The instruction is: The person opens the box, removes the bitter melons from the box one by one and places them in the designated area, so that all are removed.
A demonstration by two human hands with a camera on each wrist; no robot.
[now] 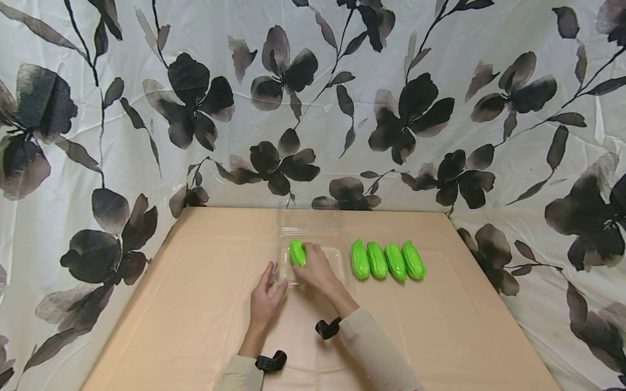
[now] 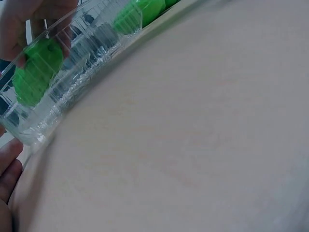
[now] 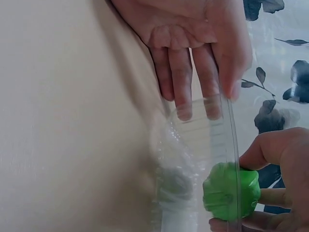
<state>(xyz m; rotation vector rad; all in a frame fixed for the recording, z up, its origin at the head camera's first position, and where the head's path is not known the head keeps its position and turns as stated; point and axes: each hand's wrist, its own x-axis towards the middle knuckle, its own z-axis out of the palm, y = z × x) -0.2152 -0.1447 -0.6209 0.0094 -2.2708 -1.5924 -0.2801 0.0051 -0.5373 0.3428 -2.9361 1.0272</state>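
My right hand pinches a bright green, ridged toy cucumber between thumb and fingers, at the left side inside a clear plastic box. Through the box wall in the left wrist view, this cucumber looks tilted and low in the box. My left hand touches the box's front left corner. Seen from the right wrist, the left hand has its fingers extended against the outside of the wall, with the thumb by the rim.
Right of the box, several more green toy cucumbers lie side by side in a row. The box's clear lid stands open at the back. A tan cover lies over the table, and a floral curtain hangs behind.
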